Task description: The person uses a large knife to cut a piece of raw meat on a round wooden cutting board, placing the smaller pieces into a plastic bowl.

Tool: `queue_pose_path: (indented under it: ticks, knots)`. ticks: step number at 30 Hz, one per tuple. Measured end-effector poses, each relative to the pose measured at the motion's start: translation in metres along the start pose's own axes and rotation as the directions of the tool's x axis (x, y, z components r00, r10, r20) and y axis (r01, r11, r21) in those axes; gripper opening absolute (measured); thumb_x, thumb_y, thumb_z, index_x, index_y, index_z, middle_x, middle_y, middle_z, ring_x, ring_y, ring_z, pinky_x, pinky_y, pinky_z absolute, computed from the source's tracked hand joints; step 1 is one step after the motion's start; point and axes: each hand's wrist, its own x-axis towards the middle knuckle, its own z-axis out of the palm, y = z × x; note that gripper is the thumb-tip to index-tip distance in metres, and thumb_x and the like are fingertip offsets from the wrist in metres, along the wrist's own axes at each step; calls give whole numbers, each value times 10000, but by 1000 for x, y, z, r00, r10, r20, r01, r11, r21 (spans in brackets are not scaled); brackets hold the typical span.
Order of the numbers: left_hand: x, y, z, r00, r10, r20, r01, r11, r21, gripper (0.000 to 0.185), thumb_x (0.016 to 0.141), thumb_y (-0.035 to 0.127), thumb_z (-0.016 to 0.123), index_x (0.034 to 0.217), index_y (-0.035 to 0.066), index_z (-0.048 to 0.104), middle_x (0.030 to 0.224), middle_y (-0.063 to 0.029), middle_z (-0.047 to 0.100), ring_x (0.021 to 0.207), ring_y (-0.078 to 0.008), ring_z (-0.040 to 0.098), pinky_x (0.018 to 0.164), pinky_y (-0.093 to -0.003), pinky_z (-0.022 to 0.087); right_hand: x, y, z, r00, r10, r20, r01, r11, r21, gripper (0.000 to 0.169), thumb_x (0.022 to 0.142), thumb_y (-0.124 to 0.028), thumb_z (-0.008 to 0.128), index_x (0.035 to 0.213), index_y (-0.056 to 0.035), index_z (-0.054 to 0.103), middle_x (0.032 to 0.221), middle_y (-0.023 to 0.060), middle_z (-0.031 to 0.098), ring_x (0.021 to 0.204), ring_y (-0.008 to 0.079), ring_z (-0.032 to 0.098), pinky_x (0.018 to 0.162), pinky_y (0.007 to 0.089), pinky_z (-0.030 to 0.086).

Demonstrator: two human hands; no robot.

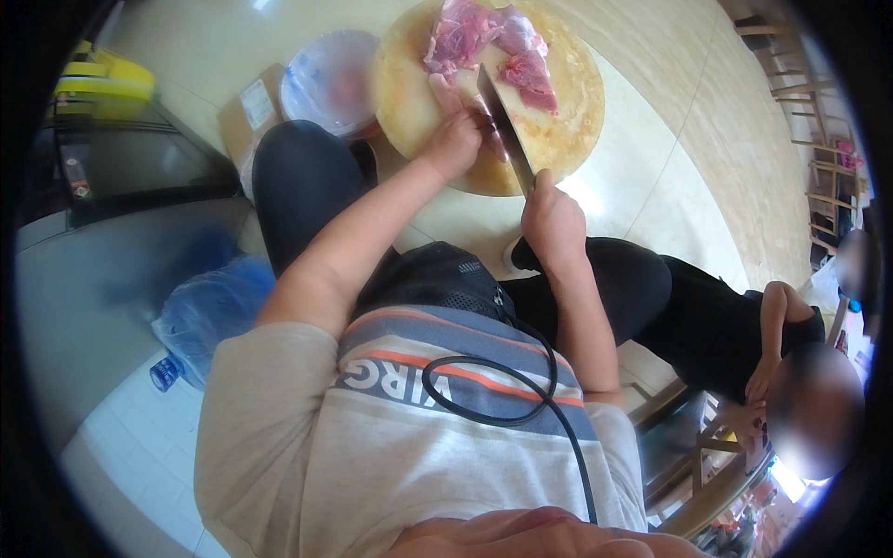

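Observation:
In the head view, my right hand [554, 220] grips the handle of a broad-bladed kitchen knife [508, 132], whose tip points away from me. The blade stands over a round cutting board [575, 132], beside a narrow strip of raw meat [499, 145]. My left hand [455, 145] pinches that strip with its fingertips, just left of the blade; the fingers partly cover it. Farther up the board lie a large piece of raw meat [457, 42] and a smaller red piece [530, 77], right of the knife tip.
Left of the board is a basin lined with clear plastic [300, 84], its contents blurred, next to a cardboard box [241, 129]. A blue plastic bottle [209, 307] is at my left. Close on my right sits a person in black [718, 321]. Wooden chairs [830, 167] line the far right.

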Motion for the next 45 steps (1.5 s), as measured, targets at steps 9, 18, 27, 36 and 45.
queue_pose_path:
  ticks: [9, 18, 27, 36, 45]
  knots:
    - [1, 2, 0, 996, -63, 69, 64, 998, -27, 221, 701, 51, 570, 896, 28, 672, 934, -101, 645, 943, -266, 573, 857, -357, 461, 14, -5, 4, 996, 16, 91, -21, 998, 56, 100, 801, -14, 441, 893, 24, 443, 724, 267, 604, 720, 427, 609, 648, 486, 487]
    - [1, 2, 2, 985, -97, 143, 100, 995, -14, 236, 690, 47, 556, 890, 30, 680, 905, -99, 648, 934, -259, 574, 856, -341, 461, 60, -9, 15, 999, -26, 23, 23, 990, 137, 114, 805, -12, 446, 913, 24, 442, 754, 274, 604, 738, 434, 602, 663, 500, 476]
    - [-4, 3, 5, 992, -72, 105, 74, 997, -10, 234, 688, 22, 505, 847, 30, 677, 903, -111, 653, 935, -267, 579, 851, -341, 462, 21, -7, 13, 994, 49, 96, -54, 997, 51, 151, 792, -19, 468, 933, 27, 438, 763, 266, 611, 746, 408, 615, 660, 480, 491]
    - [-4, 1, -7, 979, -60, 196, 80, 992, -95, 186, 731, 66, 540, 834, 65, 694, 915, -91, 641, 958, -248, 568, 843, -336, 469, 35, -6, 18, 999, 14, 41, -18, 993, 115, 134, 808, -52, 466, 912, 27, 439, 735, 280, 600, 734, 441, 599, 660, 513, 473]
    - [7, -12, 4, 998, -45, -37, 41, 994, -102, 188, 731, 82, 583, 888, 76, 687, 934, -64, 643, 834, -252, 582, 765, -345, 483, 14, 16, 5, 991, 121, -59, -113, 985, 131, 130, 828, -98, 478, 899, 6, 446, 709, 281, 598, 692, 456, 593, 634, 531, 469]
